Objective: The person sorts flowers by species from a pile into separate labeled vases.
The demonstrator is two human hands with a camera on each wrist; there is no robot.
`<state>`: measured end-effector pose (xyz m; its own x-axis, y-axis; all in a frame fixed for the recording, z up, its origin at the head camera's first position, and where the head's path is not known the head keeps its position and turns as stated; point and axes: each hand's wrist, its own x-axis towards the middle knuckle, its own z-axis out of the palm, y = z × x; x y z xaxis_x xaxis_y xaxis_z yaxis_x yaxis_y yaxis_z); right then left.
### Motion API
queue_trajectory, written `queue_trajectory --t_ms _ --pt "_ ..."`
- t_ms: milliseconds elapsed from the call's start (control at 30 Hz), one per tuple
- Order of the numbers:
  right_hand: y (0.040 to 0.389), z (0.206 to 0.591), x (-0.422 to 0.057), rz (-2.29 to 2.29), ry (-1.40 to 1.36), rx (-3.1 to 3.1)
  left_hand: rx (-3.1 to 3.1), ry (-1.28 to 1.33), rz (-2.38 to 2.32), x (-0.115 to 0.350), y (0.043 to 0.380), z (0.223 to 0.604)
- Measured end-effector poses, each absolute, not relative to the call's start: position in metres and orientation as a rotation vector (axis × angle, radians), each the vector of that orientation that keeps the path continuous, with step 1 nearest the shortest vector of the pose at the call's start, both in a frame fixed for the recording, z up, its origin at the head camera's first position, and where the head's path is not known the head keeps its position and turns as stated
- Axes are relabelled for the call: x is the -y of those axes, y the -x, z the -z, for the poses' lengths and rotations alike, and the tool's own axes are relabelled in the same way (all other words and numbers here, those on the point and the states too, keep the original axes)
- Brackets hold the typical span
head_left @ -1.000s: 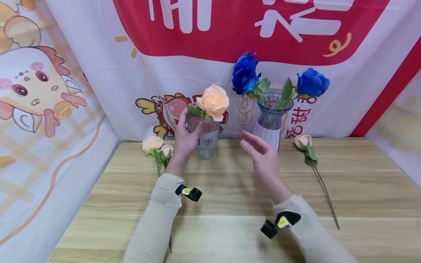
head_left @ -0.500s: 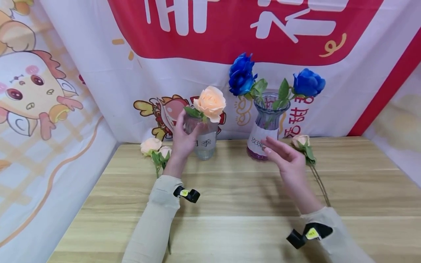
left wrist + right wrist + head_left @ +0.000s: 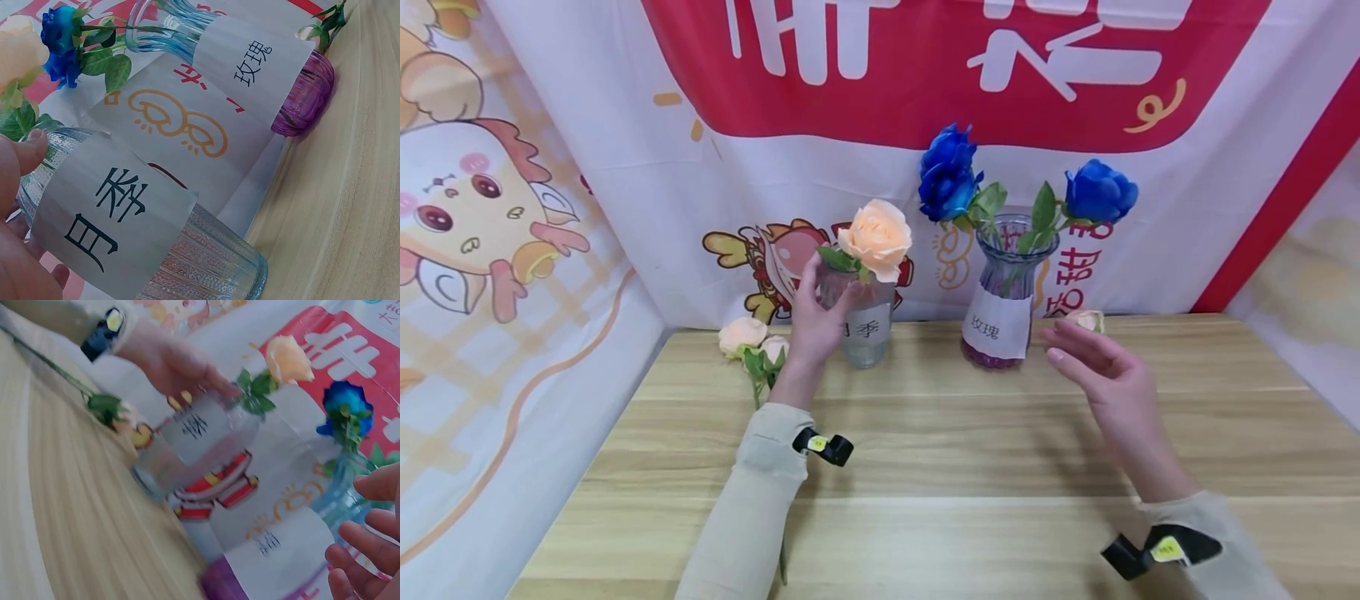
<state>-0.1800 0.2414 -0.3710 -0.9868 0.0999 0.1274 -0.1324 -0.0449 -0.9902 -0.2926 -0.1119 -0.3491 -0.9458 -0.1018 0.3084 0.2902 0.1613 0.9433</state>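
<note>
My left hand grips the upper part of a clear ribbed glass vase, thumb near its rim. A white label with black characters covers its side in the left wrist view. One peach rose with green leaves stands in this vase. My right hand holds nothing; its fingers are extended in front of a pale pink rose, hiding its stem. Right of the clear vase stands a flared glass vase, purple at its base, holding blue roses.
Two pale roses lie at the left of the wooden table, their stems partly behind my left arm. A printed cloth hangs at the back, close behind both vases. A patterned cloth covers the left side.
My right hand has moved right, from in front of the flared vase to in front of the pale rose. My left hand keeps its grip on the clear vase. The view has shifted slightly.
</note>
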Motion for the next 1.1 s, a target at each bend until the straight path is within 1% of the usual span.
queue_trajectory --t_ms 267,567,1000,1100 --pt "0.183 0.373 -0.279 -2.192 0.013 1.948 2.131 0.212 1.839 0.112 0.292 0.348" --pt "0.187 0.375 -0.307 -2.280 -0.032 1.751 2.153 0.200 1.833 0.111 0.291 0.347" --pt "0.192 0.382 -0.338 -2.357 -0.072 1.801 2.139 0.202 1.850 0.112 0.291 0.348" --pt "0.194 0.388 -0.345 -2.327 -0.024 1.900 2.142 0.205 1.848 0.112 0.291 0.348"
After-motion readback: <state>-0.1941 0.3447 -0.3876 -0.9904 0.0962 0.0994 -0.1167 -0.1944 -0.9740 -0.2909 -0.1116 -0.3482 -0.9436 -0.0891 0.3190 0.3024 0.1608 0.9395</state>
